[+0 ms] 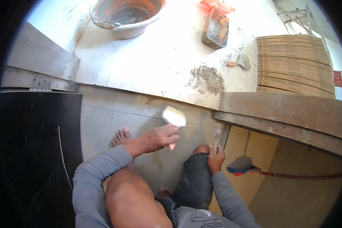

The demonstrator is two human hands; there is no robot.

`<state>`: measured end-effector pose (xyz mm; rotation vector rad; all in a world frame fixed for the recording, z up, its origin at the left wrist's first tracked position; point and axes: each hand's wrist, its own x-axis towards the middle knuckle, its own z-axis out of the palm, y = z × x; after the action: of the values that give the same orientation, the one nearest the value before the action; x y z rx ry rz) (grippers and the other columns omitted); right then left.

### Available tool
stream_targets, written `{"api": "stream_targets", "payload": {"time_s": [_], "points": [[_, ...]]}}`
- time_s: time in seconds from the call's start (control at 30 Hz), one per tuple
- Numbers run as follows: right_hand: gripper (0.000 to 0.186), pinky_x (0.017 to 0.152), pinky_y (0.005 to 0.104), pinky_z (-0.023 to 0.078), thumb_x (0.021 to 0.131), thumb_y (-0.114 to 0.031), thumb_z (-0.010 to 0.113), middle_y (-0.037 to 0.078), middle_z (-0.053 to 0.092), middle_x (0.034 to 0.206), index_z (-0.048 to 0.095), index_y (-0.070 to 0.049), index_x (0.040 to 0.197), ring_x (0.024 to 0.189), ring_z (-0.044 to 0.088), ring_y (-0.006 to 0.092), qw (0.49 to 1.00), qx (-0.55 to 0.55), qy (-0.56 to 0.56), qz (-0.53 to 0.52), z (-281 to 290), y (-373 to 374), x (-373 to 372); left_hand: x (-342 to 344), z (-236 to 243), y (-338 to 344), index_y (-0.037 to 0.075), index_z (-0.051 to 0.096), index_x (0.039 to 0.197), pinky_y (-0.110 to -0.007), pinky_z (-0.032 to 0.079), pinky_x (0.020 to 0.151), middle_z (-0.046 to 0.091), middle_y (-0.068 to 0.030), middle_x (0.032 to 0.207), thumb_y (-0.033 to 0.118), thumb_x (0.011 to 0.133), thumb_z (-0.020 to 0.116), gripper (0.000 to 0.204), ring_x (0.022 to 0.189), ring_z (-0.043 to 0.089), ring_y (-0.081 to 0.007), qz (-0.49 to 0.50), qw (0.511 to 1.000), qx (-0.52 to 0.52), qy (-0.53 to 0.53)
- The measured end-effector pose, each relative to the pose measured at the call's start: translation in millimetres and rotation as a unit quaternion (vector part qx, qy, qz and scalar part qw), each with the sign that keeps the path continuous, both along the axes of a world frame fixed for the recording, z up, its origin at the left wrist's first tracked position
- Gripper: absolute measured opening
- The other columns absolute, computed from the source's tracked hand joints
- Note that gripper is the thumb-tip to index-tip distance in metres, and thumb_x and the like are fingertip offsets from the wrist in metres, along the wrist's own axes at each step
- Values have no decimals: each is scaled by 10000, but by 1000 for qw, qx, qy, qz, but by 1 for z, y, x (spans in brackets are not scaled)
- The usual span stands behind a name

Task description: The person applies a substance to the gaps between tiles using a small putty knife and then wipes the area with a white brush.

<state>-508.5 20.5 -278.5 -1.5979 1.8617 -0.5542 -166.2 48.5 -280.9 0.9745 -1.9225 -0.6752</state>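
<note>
My left hand [161, 137] is closed round the reddish handle of a wide paintbrush [173, 116], whose pale head is a little blurred and points away from me above the grey tiled floor. Beside my bent right knee, my right hand [216, 157] grips a putty knife [217, 133] by its handle, with the narrow blade standing up past my fingers. Neither tool touches the other. A low step edge runs across just beyond the brush, and my bare left foot [121, 136] rests left of it.
A bucket [129, 32] with wire handle stands far left. A dirty rectangular tray [216, 30], red plastic [218, 5], a second brush [242, 62] and a debris heap [208, 79] lie right. Stacked cartons [292, 64], wooden jambs [285, 112] and a black door panel [40, 152] flank me.
</note>
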Motion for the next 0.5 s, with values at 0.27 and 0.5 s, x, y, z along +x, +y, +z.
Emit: {"api": "stream_targets", "payload": {"time_s": [0.27,0.5], "points": [[235,711,304,501,894,-167,704,102,672,828,656,37,1001,772,617,145,1000,19,-4,-14,2,4,4,-14,-33,-26,35,535,928,-413,512,885,567,-125,1021,59,757,665,217,1082,586,-346,44,995,80,-42],[245,705,301,491,903,-173,693,93,651,823,648,46,1002,773,601,142,997,62,-25,-36,11,1,13,20,-24,17,44,589,1008,-418,511,934,598,-117,1150,10,751,672,272,1132,588,-335,104,993,26,-40]]}}
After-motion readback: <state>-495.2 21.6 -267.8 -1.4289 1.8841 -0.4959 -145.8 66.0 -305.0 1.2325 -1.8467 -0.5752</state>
